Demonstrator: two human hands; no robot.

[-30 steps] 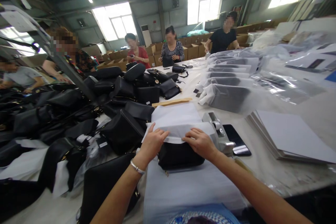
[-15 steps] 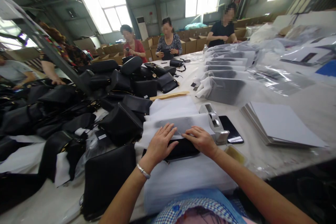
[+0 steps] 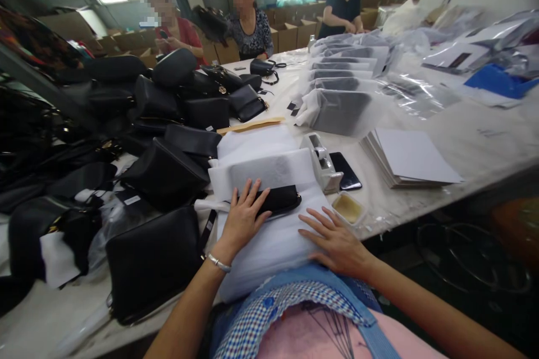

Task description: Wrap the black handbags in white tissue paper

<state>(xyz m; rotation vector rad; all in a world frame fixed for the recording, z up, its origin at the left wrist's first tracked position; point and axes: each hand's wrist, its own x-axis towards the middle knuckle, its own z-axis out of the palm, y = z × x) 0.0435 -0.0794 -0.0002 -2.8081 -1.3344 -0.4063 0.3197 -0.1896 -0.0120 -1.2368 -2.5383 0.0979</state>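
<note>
A small black bag [image 3: 280,201] lies on a stack of white tissue paper [image 3: 261,255], its far side partly under a translucent white sheet [image 3: 273,165]. My left hand [image 3: 246,216] rests on the bag's left end, fingers spread. Flat on the paper to the right of the bag is my right hand [image 3: 332,235], fingers apart and holding nothing. A larger black bag [image 3: 154,261] lies left of my left wrist. Behind my right hand stand a tape dispenser [image 3: 320,162] and a small dish with yellowish contents [image 3: 348,207].
Black handbags [image 3: 164,176] pile up across the left side. A phone [image 3: 345,171] lies beside the dispenser, and a stack of grey-white boards [image 3: 415,157] sits farther right. Wrapped bags [image 3: 337,109] stand in a row behind. Several co-workers, one a person in a patterned top [image 3: 252,33], are across the table.
My right hand has left the bag and moved down and right onto the paper. The bag's right end is now uncovered. My left hand stays on the bag. The view has tilted down.
</note>
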